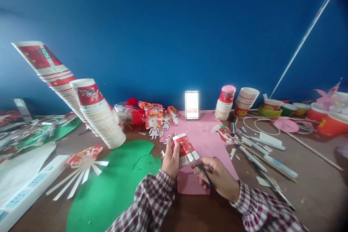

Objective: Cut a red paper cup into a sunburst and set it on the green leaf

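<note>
A red and white paper cup with gold print is held over a pink sheet. My left hand grips the cup from its left side, the thumb lying along its wall. In my right hand are dark-handled scissors, fingers closed around the handles. The blades point up and left and lie at the cup's lower right part. Whether the blades are parted is too small to tell.
Tall stacks of paper cups lean at the left, near a green sheet and a white power strip. Cut-out paper figures stand behind. Shorter cup stacks, pens and a cable are at the right. A blue panel rises behind.
</note>
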A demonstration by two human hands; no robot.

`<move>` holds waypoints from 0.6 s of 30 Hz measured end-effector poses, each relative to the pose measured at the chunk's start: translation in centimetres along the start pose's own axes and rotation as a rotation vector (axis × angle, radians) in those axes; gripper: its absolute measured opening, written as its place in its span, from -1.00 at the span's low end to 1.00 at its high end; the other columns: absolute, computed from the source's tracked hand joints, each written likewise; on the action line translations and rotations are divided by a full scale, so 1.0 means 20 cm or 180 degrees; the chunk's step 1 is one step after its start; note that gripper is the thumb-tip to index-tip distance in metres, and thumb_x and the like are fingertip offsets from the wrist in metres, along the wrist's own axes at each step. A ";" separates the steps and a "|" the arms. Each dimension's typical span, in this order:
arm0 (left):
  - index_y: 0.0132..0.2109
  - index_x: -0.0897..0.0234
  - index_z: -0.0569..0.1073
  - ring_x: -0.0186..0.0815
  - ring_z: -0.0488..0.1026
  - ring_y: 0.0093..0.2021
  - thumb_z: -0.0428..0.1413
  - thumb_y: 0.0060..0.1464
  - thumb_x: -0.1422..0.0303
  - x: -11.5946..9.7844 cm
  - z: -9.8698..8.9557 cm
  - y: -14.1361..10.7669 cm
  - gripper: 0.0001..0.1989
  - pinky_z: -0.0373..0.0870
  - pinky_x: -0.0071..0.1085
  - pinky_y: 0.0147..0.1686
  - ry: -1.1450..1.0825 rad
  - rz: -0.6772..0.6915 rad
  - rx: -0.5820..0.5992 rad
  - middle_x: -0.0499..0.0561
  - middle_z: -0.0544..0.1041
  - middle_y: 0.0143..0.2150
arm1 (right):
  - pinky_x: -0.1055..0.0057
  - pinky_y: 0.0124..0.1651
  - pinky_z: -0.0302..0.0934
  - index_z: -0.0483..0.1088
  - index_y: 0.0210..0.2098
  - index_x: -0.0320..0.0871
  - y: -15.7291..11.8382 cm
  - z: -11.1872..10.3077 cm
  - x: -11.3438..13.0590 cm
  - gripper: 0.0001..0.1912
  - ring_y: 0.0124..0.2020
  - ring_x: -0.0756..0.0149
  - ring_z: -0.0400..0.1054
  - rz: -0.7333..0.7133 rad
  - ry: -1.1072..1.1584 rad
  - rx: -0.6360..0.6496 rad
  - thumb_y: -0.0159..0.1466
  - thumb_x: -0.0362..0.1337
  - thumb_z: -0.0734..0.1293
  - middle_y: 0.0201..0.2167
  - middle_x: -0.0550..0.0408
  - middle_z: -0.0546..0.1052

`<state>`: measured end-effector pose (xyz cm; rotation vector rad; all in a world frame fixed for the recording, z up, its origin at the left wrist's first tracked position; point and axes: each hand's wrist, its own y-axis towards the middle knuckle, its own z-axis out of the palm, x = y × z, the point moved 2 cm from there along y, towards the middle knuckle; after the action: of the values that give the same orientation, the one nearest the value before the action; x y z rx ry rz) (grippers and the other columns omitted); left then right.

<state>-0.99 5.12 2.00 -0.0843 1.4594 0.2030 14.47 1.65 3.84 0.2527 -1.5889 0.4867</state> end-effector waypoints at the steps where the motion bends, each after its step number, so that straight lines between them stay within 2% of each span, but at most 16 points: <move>1: 0.18 0.21 0.11 -0.27 0.30 0.05 -0.06 0.11 0.16 0.01 -0.01 0.00 -0.48 0.20 -0.37 0.05 0.0100 0.0092 -0.0012 0.09 0.33 0.09 | 0.56 -0.60 0.18 0.36 -0.22 -0.25 0.00 0.00 0.00 -0.62 -0.65 0.49 0.24 0.0005 0.0021 0.0024 0.12 -0.07 0.31 -0.66 0.21 0.37; 5: 0.18 0.22 0.12 -0.25 0.13 0.18 -0.07 0.11 0.16 0.05 -0.04 0.02 -0.49 0.01 -0.32 0.16 0.0488 0.0345 -0.0047 0.08 0.21 0.19 | 0.57 -0.62 0.16 0.35 -0.21 -0.26 0.00 -0.02 -0.02 -0.60 -0.68 0.50 0.25 -0.0033 0.0087 0.0106 0.14 -0.04 0.28 -0.65 0.19 0.39; 13: 0.20 0.24 0.09 -0.21 0.20 0.13 -0.12 0.13 0.13 0.06 -0.04 0.03 -0.46 0.07 -0.24 0.13 0.0671 0.0271 0.0027 0.14 0.26 0.14 | 0.57 -0.62 0.17 0.34 -0.23 -0.27 -0.01 -0.02 0.00 -0.63 -0.69 0.52 0.23 -0.0085 0.0249 0.0209 0.14 -0.07 0.29 -0.65 0.21 0.38; 18: 0.19 0.23 0.11 -0.21 0.16 0.15 -0.09 0.12 0.16 0.05 -0.04 0.02 -0.48 0.04 -0.24 0.14 0.0745 0.0401 -0.0081 0.13 0.28 0.13 | 0.57 -0.62 0.17 0.35 -0.26 -0.27 0.00 -0.01 0.00 -0.65 -0.69 0.51 0.23 0.0033 0.0173 0.0084 0.11 -0.10 0.33 -0.68 0.22 0.36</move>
<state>-1.67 5.53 0.87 -0.0375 1.6971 0.3228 14.69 1.81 3.74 0.2495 -1.5323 0.5186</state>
